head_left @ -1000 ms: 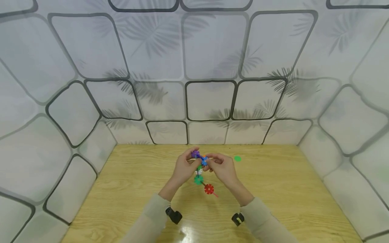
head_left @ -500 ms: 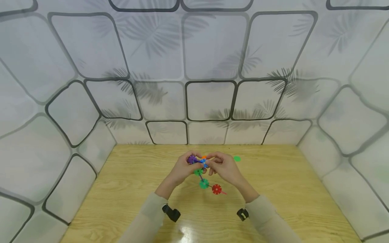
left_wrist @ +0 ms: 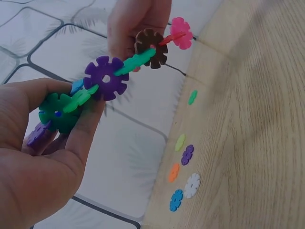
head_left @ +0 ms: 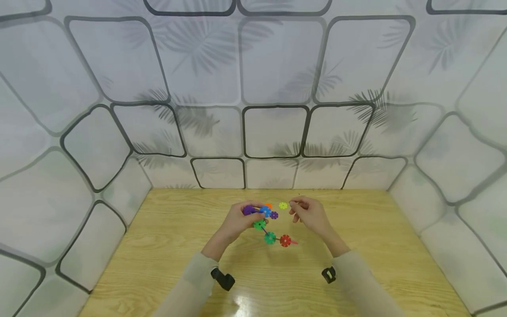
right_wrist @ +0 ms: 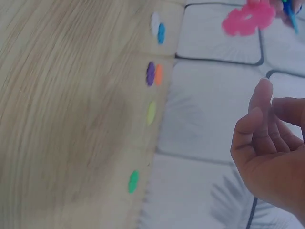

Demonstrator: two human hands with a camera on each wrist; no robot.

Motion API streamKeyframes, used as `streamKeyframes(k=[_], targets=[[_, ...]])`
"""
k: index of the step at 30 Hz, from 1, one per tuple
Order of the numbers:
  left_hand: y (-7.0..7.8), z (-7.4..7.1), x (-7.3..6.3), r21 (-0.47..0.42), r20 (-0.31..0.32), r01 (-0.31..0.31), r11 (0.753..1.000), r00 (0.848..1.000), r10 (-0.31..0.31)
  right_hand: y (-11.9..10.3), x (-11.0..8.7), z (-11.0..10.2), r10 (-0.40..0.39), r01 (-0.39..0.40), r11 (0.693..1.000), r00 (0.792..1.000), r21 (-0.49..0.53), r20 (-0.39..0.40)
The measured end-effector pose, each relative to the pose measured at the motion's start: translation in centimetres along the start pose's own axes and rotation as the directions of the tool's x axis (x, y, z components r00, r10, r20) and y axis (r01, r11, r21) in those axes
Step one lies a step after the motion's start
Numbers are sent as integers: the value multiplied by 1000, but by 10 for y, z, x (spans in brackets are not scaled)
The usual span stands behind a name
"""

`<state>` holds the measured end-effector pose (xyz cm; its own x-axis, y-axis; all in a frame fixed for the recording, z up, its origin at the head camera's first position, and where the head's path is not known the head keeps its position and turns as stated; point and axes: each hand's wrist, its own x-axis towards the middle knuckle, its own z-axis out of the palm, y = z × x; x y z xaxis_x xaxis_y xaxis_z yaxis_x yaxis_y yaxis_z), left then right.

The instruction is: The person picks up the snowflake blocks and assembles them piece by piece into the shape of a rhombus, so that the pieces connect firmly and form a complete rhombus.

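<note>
The left hand [head_left: 236, 221] gripped the notched-disc chain [left_wrist: 107, 89]; the right hand [head_left: 311, 215], fingers [right_wrist: 244, 136] loosely curled, was empty — the yellow disc [head_left: 283, 205] just left, near the table's [head_left: 356, 264] far edge.

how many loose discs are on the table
6, from your right: green disc, yellow disc, purple disc beside orange disc, white disc beside blue disc; more may be hidden.

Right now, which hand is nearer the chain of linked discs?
Left. The left hand grips the chain of linked discs; the right hand is off to the right, apart from it.
</note>
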<state>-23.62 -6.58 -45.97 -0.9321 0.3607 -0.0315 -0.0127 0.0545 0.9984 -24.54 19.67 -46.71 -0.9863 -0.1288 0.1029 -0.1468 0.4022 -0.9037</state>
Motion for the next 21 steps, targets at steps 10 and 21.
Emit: streamKeyframes(k=[10, 21], targets=[[-3, -2, 1, -114, -35, -14, 993, 999, 10, 35, 11, -26, 144, -147, 989, 987, -30, -69], [0, -1, 1, -136, -79, -34, 990, 997, 23, 70, 13, -37, 178, -196, 968, 977, -158, -121]])
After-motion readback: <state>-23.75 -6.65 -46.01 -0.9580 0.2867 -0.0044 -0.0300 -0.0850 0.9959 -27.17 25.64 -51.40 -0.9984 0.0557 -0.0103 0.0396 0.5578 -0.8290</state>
